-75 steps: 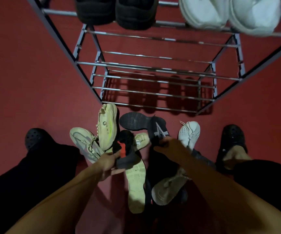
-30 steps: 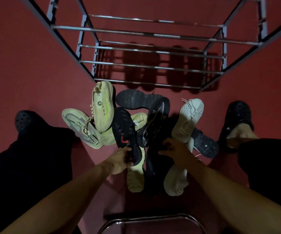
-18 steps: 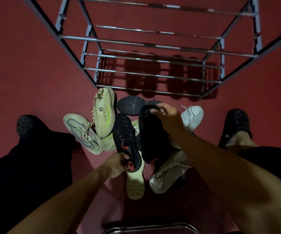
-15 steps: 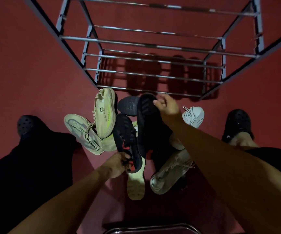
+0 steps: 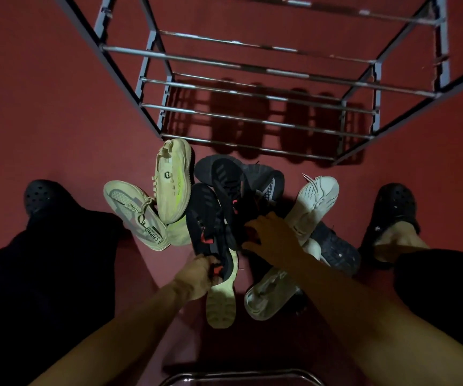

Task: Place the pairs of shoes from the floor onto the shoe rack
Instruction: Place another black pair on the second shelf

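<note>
- left hand (image 5: 197,275) was clamped on the heel of a black sneaker with red accents (image 5: 206,227), held toe-away just above the heap.
- right hand (image 5: 269,235) was closed on the heel end of the matching black sneaker (image 5: 229,190), which lay alongside the first, touching it.
- both shoes of the pair sat over the pile on the red floor (image 5: 57,107), near the front of the shoe rack (image 5: 252,65); neither was on a rail yet.
- remaining on the floor: a cream sneaker with a yellow-green stripe (image 5: 173,179), a beige sneaker (image 5: 135,213) at left, a grey sneaker (image 5: 263,179) beneath, and a white sneaker (image 5: 316,201) at right.
- judgement: the step in hand was lifting the black pair clear. it would go best with both heels pinched firmly, raised straight up so laces did not drag neighbours, then set side by side, soles down, across two rails.
- risk: a sole resting on a single rail could tip through the gap.
</note>
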Tool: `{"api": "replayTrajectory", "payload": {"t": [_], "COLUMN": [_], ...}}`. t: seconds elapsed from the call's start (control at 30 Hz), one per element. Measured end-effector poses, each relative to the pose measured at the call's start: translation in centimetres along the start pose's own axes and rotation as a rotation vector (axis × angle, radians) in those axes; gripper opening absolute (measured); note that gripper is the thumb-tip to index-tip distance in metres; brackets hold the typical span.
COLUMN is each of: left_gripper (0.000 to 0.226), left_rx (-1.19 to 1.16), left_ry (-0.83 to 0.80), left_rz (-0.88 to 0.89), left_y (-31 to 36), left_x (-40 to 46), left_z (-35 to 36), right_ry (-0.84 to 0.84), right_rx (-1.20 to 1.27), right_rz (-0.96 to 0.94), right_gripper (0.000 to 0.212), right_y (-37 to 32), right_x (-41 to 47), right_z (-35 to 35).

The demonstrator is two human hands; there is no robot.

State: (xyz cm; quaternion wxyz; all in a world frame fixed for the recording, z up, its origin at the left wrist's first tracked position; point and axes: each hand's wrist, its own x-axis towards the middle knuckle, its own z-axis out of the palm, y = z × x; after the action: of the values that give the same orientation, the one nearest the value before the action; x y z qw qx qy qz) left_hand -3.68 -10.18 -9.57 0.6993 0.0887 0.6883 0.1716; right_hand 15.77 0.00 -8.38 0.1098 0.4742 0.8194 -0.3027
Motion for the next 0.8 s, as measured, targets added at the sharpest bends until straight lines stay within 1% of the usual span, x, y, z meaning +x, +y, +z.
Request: {"api": "replayTrajectory", "payload": {"t": [0.03, 0.07, 0.1, 0.13, 0.17, 0.2, 0.23, 0.27, 0.3, 0.4, 0.47, 0.5, 0.57, 0.63, 0.67, 0.73, 0.8], "left_gripper": [0.031, 0.034, 0.035, 0.032, 0.028, 0.029, 0.027, 0.018, 0.008, 0.015, 0.011, 0.01, 0.013, 0.012, 0.013, 0.017, 0.025], "left_rx": [0.102, 0.362, 0.468, 0.558, 0.709, 0.937, 0.899, 1.015, 1.075, 0.985, 0.943, 0.942, 0.928, 0.938, 0.95, 0.948, 0.902], "left_ry": [-0.003, 0.034, 0.087, 0.078, 0.053, 0.082, 0.107, 0.139, 0.118, 0.03, 0.079, 0.099, 0.097, 0.086, 0.078, 0.021, -0.014], "left_rz": [0.02, 0.082, 0.13, 0.144, 0.236, 0.395, 0.464, 0.572, 0.64, 0.71, 0.737, 0.732, 0.716, 0.726, 0.738, 0.753, 0.766], "left_y": [-0.4, -0.7, -0.6, -0.4, 0.0, -0.1, -0.3, 0.0, 0.6, 2.2, 4.2, 5.2, 7.3, 9.2, 10.0, 11.7, 13.1], "left_x": [0.1, 0.5, 0.4, 0.3, -0.3, -0.2, -0.5, -0.7, -1.8, -3.4, -5.4, -6.5, -8.8, -11.2, -12.4, -15.0, -17.3], "left_z": [-0.8, -1.1, -1.3, -1.3, -1.2, -1.4, -1.9, -2.5, -2.7, -4.0, -4.3, -4.6, -5.1, -5.1, -4.9, -4.0, -3.4], "right_ry": [0.012, 0.03, 0.067, 0.126, 0.186, 0.224, 0.243, 0.24, 0.239, 0.269, 0.336, 0.338, 0.243, 0.15, 0.139, 0.134, 0.04], "right_rx": [-0.026, -0.04, -0.063, -0.089, -0.105, -0.111, -0.107, -0.083, -0.038, 0.173, 0.243, 0.287, 0.383, 0.4, 0.397, 0.445, 0.508], "right_rz": [-0.029, -0.057, -0.094, -0.142, -0.195, -0.249, -0.296, -0.321, -0.321, -0.184, -0.132, -0.137, -0.141, -0.054, -0.024, -0.039, -0.03], "right_gripper": [0.052, 0.045, 0.037, 0.031, 0.026, 0.024, 0.024, 0.024, 0.023, 0.018, 0.017, 0.017, 0.012, 0.013, 0.013, 0.009, 0.008], "right_y": [-0.1, -0.2, -0.3, -0.4, -0.6, -0.9, -1.4, -1.8, -2.2, -2.7, -2.8, -2.9, -3.9, -5.4, -6.2, -7.6, -8.8], "right_x": [0.0, 0.0, 0.0, 0.1, 0.2, 0.4, 0.7, 0.9, 1.0, 0.1, -1.0, -1.6, -2.4, -3.0, -3.5, -4.7, -5.9], "right_z": [0.0, 0.0, 0.1, 0.1, 0.0, -0.3, -0.8, -1.4, -2.1, -4.2, -5.5, -6.2, -8.3, -10.9, -12.1, -14.4, -16.4]}}
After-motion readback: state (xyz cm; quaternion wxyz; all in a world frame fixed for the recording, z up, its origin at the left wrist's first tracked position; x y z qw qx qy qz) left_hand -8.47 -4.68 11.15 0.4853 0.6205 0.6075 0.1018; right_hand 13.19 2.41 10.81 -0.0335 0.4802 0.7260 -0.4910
